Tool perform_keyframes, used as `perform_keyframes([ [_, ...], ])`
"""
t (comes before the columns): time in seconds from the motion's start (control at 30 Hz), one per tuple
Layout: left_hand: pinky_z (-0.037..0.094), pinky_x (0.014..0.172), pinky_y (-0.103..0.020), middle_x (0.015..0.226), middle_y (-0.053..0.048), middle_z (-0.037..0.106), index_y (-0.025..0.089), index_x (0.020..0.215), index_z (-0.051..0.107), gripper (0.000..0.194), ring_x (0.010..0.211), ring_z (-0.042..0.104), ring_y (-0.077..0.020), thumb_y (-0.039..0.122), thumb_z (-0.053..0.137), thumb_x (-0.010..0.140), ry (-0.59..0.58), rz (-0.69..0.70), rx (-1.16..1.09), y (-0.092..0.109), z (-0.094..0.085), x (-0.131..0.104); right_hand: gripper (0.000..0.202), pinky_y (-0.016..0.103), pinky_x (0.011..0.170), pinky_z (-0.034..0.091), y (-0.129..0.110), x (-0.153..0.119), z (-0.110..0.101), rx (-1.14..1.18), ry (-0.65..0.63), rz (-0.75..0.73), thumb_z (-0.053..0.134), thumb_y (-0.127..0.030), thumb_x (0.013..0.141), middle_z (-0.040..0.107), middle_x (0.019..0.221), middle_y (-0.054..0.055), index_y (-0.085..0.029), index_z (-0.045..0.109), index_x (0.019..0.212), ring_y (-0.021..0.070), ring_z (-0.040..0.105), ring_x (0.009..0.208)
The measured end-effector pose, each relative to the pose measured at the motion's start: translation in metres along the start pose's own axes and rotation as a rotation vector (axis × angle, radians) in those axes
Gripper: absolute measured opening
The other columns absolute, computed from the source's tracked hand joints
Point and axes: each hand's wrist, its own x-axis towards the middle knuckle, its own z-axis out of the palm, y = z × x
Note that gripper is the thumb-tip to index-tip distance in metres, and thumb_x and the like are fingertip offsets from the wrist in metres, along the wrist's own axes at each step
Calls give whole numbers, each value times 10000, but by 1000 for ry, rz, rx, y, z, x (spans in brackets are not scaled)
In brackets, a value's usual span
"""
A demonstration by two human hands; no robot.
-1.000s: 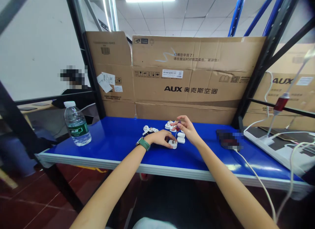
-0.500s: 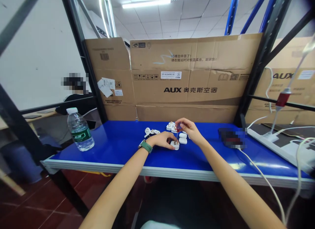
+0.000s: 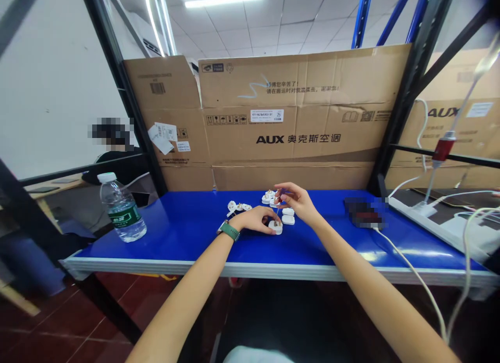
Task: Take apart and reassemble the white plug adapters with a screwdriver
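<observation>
On the blue tabletop, my left hand [image 3: 258, 219] is closed on a small white plug [image 3: 275, 227], steadying it against the surface. A screwdriver [image 3: 278, 211] stands nearly upright with its tip at the plug. The fingers of my right hand [image 3: 296, 200] pinch its handle from above. Right beside the plug lie white plastic covers [image 3: 288, 217]. Behind my hands is a group of white plug parts with metal pins [image 3: 269, 197]. More white plug parts [image 3: 236, 207] lie past my left hand, partly hidden by it.
A water bottle [image 3: 122, 209] stands at the table's left. Toward the right are a blurred dark device [image 3: 364, 213] with a white cable and a white power strip [image 3: 441, 228]. Cardboard [image 3: 297, 113] walls the back between dark posts. A person [image 3: 117, 154] sits beyond the left post.
The view has shifted slightly. The screwdriver leans a little differently, and my right fingers have changed position on its handle. My left hand still holds the plug.
</observation>
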Motion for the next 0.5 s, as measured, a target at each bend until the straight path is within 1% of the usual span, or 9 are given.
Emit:
perform_keyframes([
  [0.1, 413, 659, -228, 992, -48, 709, 205, 1176, 729, 442, 764, 562, -139, 415, 779, 790, 1, -11, 4, -1, 0, 0, 347, 329, 700, 606, -1, 0, -1, 4, 66, -34, 671, -389, 878, 639, 997, 42, -247, 615, 1189, 190, 684, 838],
  [0.2, 422, 668, -232, 1016, -51, 709, 205, 1171, 730, 452, 765, 565, -138, 419, 791, 777, 5, -19, 15, -2, -1, 0, 347, 316, 655, 573, 0, 1, -2, -24, 69, -19, 647, -414, 885, 617, 948, 31, -244, 584, 1181, 182, 651, 781],
  [0.27, 426, 674, -234, 1025, -50, 712, 205, 1163, 731, 448, 766, 570, -139, 417, 795, 773, 9, -27, 19, -3, -1, 0, 274, 301, 623, 529, 1, 1, -2, -85, 68, -25, 587, -414, 915, 581, 867, 15, -237, 587, 1124, 165, 593, 709],
  [0.33, 429, 686, -236, 1031, -48, 715, 207, 1153, 732, 442, 781, 583, -143, 415, 799, 769, 11, -30, 23, -3, -2, 0, 195, 295, 613, 480, 2, 1, -4, -185, 63, -59, 500, -375, 949, 540, 821, 10, -223, 606, 1010, 151, 516, 652],
  [0.4, 429, 697, -239, 1025, -47, 716, 204, 1131, 737, 431, 797, 595, -150, 413, 805, 761, 10, -29, 27, -3, -3, 0, 211, 304, 660, 458, 1, 0, -5, -327, 14, -101, 449, -304, 951, 525, 851, 25, -207, 629, 901, 155, 494, 684],
  [0.43, 429, 698, -241, 1012, -46, 715, 200, 1116, 738, 425, 799, 599, -153, 415, 808, 756, 10, -29, 27, -4, -3, 0, 215, 313, 703, 455, 1, 0, -6, -417, -32, -114, 459, -276, 939, 524, 879, 34, -201, 649, 873, 164, 505, 729],
  [0.5, 428, 684, -245, 954, -38, 706, 188, 1094, 725, 442, 780, 597, -156, 433, 817, 738, 20, -44, 23, -5, -3, 0, 176, 328, 784, 440, 0, -2, -6, -623, -152, -108, 540, -256, 900, 525, 905, 46, -195, 700, 857, 189, 524, 827],
])
